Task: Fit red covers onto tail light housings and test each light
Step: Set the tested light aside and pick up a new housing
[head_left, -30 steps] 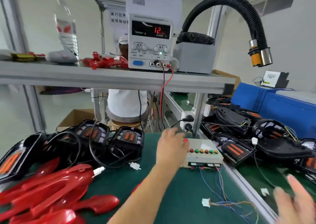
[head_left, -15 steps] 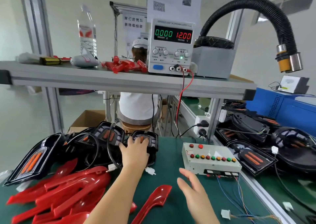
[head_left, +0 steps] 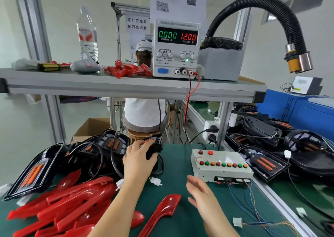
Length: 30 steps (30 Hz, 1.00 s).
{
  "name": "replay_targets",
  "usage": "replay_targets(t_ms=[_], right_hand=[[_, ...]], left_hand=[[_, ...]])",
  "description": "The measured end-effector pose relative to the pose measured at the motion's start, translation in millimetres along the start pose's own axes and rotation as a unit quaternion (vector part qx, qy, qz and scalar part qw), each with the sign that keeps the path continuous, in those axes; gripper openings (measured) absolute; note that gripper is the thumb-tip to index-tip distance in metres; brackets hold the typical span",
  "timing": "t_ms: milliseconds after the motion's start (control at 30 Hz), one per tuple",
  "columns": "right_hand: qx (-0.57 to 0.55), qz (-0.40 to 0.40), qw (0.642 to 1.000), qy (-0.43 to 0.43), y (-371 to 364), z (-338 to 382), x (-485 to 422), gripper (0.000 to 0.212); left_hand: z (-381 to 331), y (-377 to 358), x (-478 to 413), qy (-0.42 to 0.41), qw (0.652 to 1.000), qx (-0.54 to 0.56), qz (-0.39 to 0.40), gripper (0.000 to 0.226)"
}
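Note:
My left hand point(head_left: 140, 160) is closed over a black tail light housing point(head_left: 153, 144) at the back of the green mat, among several other black housings point(head_left: 112, 142) with orange inserts and looped cables. My right hand point(head_left: 200, 194) hovers open above the mat, holding nothing, just right of a single red cover point(head_left: 162, 209) lying on the mat. A heap of red covers point(head_left: 63, 206) fills the near left. The white test box point(head_left: 220, 164) with coloured buttons sits right of my hands, its wires ending in a white plug point(head_left: 237, 222).
A power supply point(head_left: 177, 50) reading 0.000 A and 12.00 V stands on the upper shelf, beside a water bottle point(head_left: 87, 34) and red parts. A black extraction hose point(head_left: 282, 25) hangs at right. More housings point(head_left: 265, 162) lie on the right bench. A person sits behind the bench.
My left hand left the test box, went left to the housings and now grips one, lifting it slightly. My right hand came in from the far right to hover over the mat.

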State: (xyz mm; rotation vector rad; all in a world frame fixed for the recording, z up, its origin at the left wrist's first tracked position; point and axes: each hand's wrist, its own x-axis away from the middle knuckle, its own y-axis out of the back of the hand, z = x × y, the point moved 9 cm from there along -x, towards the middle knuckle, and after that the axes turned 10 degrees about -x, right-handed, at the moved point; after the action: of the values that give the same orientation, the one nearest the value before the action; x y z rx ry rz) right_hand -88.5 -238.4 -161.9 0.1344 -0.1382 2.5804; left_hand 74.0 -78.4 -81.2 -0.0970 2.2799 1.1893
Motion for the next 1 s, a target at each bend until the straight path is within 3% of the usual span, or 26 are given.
replay_targets(t_ms=[167,333,467,567,667,867,1000], right_hand=[[-0.061,0.006,0.998,-0.034,5,-5,-2,0.020],[-0.187,-0.001,0.980,-0.067,11,-6,-6,0.041],[-0.287,0.042,0.949,-0.128,2,-5,-3,0.070],[-0.331,0.093,0.924,-0.169,0,-10,6,0.076],[-0.371,0.111,0.900,-0.199,1,-19,18,0.065],[-0.354,0.018,0.908,-0.223,17,-38,29,0.046],[-0.375,-0.012,0.900,-0.221,23,-41,35,0.037]], left_hand=[[-15,22,18,-0.040,0.992,0.090,-0.073,0.044],[-45,50,52,-0.194,0.968,0.079,-0.141,0.038],[-71,50,92,-0.311,0.944,0.044,-0.102,0.039],[-85,40,123,-0.364,0.929,0.039,-0.058,0.043],[-93,32,138,-0.386,0.922,0.017,-0.009,0.041],[-92,35,132,-0.360,0.930,0.010,0.076,0.044],[-79,63,101,-0.313,0.947,0.077,0.013,0.051]])
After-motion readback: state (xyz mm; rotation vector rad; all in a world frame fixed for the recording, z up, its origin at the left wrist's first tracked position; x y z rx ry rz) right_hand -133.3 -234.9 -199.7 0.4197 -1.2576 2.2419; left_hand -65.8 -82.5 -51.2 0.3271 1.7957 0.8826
